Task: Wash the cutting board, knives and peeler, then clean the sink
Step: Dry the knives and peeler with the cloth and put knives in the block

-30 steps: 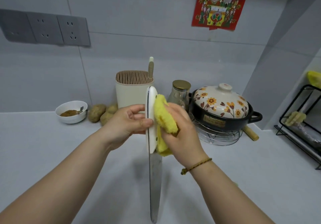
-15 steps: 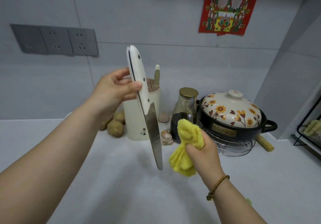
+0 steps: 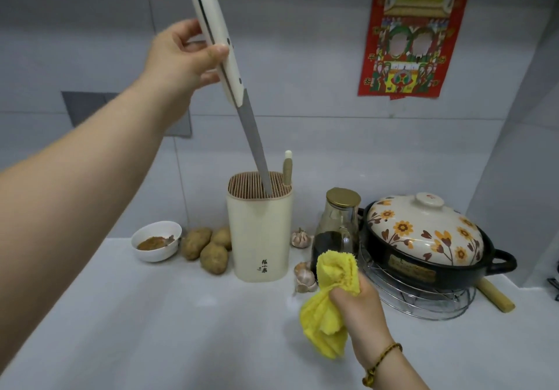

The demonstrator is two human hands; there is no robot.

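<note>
- Two hands, head view, over a pale counter point(image 3: 151, 314) against a grey tiled wall.
- Left hand point(image 3: 181, 57): raised high at upper left, thumb and fingers closed round the cream handle of the knife point(image 3: 233, 84).
- Knife: tilted, handle end up and leaning left, narrow blade slanting down to the right, tip meeting the slotted top of the knife block point(image 3: 260, 232); depth of entry not clear.
- Knife block: cream, upright, near the back wall, dark lettering low on its front.
- Second handle point(image 3: 287, 167): upright in the block's right rear corner.
- Right hand point(image 3: 360, 308): low, right of centre, fist clenched on a bunched yellow cloth point(image 3: 323, 329), folds sticking out above and below the fingers; beaded bracelet point(image 3: 381, 362) on the wrist.
- White bowl point(image 3: 154, 255): left of the block, brown powder inside.
- Potatoes point(image 3: 208, 247): three, between bowl and block, the nearest touching the block.
- Garlic bulbs point(image 3: 305, 274): two, just right of the block.
- Glass jar point(image 3: 338, 226): gold lid, dark liquid, partly behind the cloth.
- Clay pot point(image 3: 423, 271): black, flowered lid, on a wire rack point(image 3: 423, 305).
- Wooden stick point(image 3: 496, 296): beside the rack, one end out at right.
- Red print point(image 3: 414, 29): on the wall, upper right.
</note>
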